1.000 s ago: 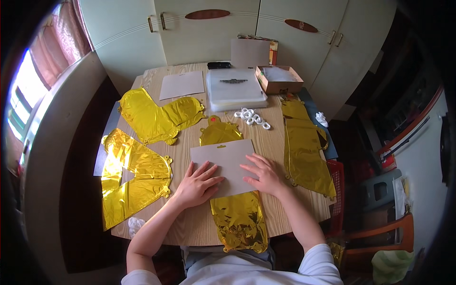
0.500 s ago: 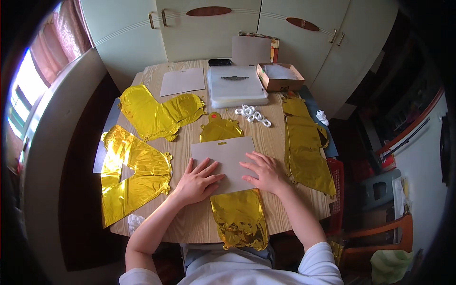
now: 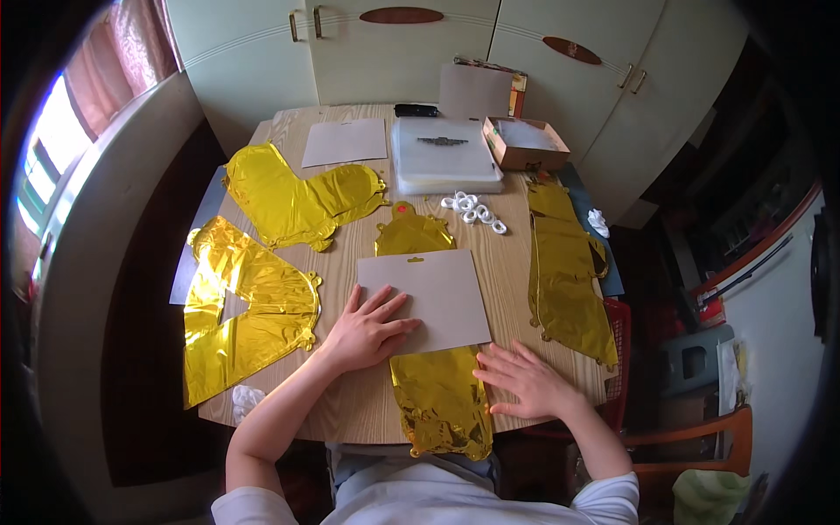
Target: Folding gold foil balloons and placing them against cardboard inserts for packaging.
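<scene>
A pale grey card [image 3: 442, 302] with a small hang slot at its far edge lies across a flat gold foil balloon [image 3: 437, 398]. The balloon sticks out beyond the card at both the far and near ends; its middle is hidden. My left hand [image 3: 372, 328] rests flat on the card's left part, fingers spread. Beside the balloon's near part is my right hand [image 3: 529, 382], fingers stretched apart, its tips at the balloon's right edge and nothing held. The near end of the foil is crumpled and overhangs the table edge.
More flat gold foil balloons lie at left [image 3: 254, 302], far left [image 3: 297, 197] and right [image 3: 569, 276]. Toward the back are a stack of clear bags [image 3: 446, 171], white ribbon rolls [image 3: 472, 210], an open box [image 3: 525, 144] and another grey card [image 3: 346, 143]. A red basket [image 3: 618, 350] stands beyond the table's right edge.
My right hand has left the card and moved nearer and to the right, down to the balloon's near right edge. The left hand stays on the card.
</scene>
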Action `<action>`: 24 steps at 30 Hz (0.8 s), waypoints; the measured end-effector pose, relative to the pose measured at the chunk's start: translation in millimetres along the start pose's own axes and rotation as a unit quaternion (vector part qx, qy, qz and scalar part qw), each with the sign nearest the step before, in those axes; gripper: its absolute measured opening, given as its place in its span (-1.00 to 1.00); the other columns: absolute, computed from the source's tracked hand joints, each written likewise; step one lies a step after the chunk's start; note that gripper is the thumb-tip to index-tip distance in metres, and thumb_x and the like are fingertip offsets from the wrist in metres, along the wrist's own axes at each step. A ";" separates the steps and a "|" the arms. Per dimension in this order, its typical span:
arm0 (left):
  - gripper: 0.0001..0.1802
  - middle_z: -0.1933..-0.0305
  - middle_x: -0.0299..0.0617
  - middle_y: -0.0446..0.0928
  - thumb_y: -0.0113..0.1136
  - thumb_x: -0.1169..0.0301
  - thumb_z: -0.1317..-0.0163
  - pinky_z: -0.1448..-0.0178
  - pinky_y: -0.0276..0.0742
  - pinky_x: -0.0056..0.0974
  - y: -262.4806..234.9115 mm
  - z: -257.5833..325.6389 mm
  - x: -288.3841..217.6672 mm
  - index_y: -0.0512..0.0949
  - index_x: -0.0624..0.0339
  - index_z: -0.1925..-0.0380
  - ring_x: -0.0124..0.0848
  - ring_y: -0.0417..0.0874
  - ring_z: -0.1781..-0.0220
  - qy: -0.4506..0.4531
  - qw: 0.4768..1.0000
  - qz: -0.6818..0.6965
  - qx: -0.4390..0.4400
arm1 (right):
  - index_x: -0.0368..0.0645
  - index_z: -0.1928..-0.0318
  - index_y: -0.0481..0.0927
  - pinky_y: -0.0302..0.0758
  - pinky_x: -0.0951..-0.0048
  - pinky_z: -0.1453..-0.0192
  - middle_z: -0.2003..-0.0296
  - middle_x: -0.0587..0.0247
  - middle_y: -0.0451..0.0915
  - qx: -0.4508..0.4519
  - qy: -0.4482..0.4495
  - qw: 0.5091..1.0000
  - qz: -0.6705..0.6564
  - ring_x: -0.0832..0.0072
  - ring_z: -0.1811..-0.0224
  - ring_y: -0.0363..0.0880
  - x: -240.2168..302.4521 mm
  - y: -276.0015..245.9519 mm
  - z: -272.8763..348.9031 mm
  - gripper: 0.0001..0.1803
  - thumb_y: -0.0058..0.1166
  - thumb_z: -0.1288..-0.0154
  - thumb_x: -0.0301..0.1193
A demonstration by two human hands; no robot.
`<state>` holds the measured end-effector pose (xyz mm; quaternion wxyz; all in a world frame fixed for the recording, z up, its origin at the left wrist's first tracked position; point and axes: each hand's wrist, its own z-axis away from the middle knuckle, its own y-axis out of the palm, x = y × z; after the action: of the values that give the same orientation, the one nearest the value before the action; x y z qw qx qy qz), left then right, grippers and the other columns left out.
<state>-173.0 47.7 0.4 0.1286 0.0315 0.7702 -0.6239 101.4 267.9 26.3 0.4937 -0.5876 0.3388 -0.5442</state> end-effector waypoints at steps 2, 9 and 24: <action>-0.60 -0.41 -0.12 0.32 0.07 0.14 -0.32 -0.47 -0.10 0.36 0.2 0.4 -0.4 0.52 -0.35 -0.17 -0.05 0.18 -0.50 -0.001 1.000 0.001 0.001 | 0.06 -0.42 0.25 -0.08 -0.06 -0.55 -0.46 0.22 0.15 -0.020 -0.002 1.000 0.008 0.21 -0.53 0.01 6.9 6.2 -0.4 -0.25 -0.09 -0.35 0.16; -0.60 -0.41 -0.10 0.31 0.07 0.14 -0.33 -0.47 -0.10 0.36 -1.5 -1.1 -0.5 0.51 -0.35 -0.17 -0.03 0.20 -0.50 0.001 1.000 0.003 0.000 | 0.06 -0.34 0.37 0.08 -0.09 -0.49 -0.38 0.27 0.30 -0.074 0.000 0.997 0.017 0.23 -0.47 0.16 29.2 22.8 -5.3 -0.37 -0.08 -0.39 0.07; -0.60 -0.41 -0.06 0.31 0.07 0.14 -0.33 -0.44 -0.04 0.40 -5.9 4.2 -8.0 0.51 -0.28 -0.17 -0.01 0.18 -0.50 0.021 1.000 -0.001 0.020 | 0.18 -0.48 0.13 -0.22 -0.15 -0.55 -0.49 0.33 0.07 -0.055 0.008 0.998 -0.025 0.21 -0.58 -0.18 47.9 28.9 14.7 -0.14 -0.11 -0.27 0.27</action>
<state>-165.8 43.2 7.1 0.1109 0.0461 0.7603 -0.6384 128.2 218.0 14.7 0.4444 -0.6178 0.3573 -0.5415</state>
